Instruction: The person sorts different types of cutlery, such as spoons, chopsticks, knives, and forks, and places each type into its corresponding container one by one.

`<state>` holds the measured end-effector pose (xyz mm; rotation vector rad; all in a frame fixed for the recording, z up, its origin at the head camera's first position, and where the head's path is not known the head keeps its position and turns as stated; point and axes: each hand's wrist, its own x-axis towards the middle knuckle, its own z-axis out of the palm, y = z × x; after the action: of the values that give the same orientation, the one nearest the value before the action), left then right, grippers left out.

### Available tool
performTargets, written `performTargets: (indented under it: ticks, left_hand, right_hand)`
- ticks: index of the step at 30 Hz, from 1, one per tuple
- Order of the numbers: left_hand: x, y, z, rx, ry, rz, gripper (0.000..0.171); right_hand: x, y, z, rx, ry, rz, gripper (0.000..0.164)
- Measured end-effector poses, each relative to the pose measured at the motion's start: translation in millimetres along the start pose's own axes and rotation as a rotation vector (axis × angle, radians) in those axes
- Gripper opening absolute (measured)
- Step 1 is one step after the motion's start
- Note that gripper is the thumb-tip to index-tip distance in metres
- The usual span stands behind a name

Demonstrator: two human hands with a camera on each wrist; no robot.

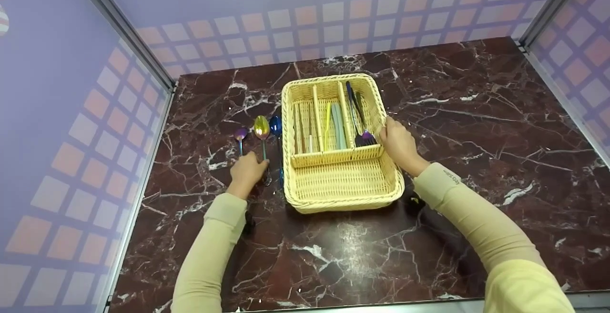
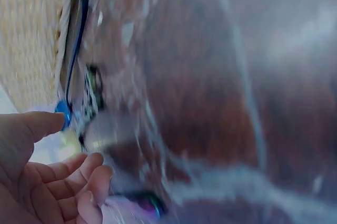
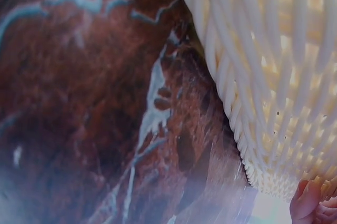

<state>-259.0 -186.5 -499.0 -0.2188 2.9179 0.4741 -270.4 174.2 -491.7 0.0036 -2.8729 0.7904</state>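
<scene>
A woven cream cutlery basket (image 1: 285, 136) with dividers sits on the dark marbled top, and my right hand (image 1: 400, 144) grips its right rim. In the right wrist view, the fingertips (image 3: 306, 201) curl at the weave of the basket's side. Left of the basket lie a purple spoon (image 1: 241, 134), a gold-bowled spoon (image 1: 261, 127) and a blue spoon (image 1: 275, 126), bowls pointing away. My left hand (image 1: 248, 172) hovers over the handles of the purple and gold ones. Its thumb stands apart from loosely bent fingers in the left wrist view, nothing held between them.
Chopsticks (image 1: 300, 127) lie in the basket's left compartment, yellow and grey-green utensils (image 1: 338, 125) in the middle one, forks (image 1: 360, 120) in the right one. The wide front compartment (image 1: 343, 179) shows bare weave. Lilac panels with pink and white squares (image 1: 305, 15) enclose the back and sides.
</scene>
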Motion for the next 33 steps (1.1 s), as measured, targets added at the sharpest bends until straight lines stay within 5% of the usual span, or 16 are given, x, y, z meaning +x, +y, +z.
performTargets:
  ticks: [10, 24, 28, 33]
  left_hand:
    - [-4.4, 3.4, 10.8, -0.108, -0.005, -0.036, 0.018]
    - [-1.8, 1.2, 6.3, -0.213, -0.203, -0.013, 0.022]
    - [0.0, 2.7, 6.1, -0.222, -0.187, 0.037, 0.030]
    - [1.1, 5.4, 0.1, -0.242, -0.075, 0.027, 0.033]
  right_hand:
    - [0.9, -2.1, 1.7, -0.009, -0.015, 0.003, 0.039]
    - [1.6, 0.8, 0.5, -0.004, -0.009, 0.023, 0.035]
    - [2.2, 1.1, 0.1, -0.006, -0.008, 0.026, 0.036]
    - [0.2, 1.5, 1.1, -0.011, -0.022, 0.031, 0.042]
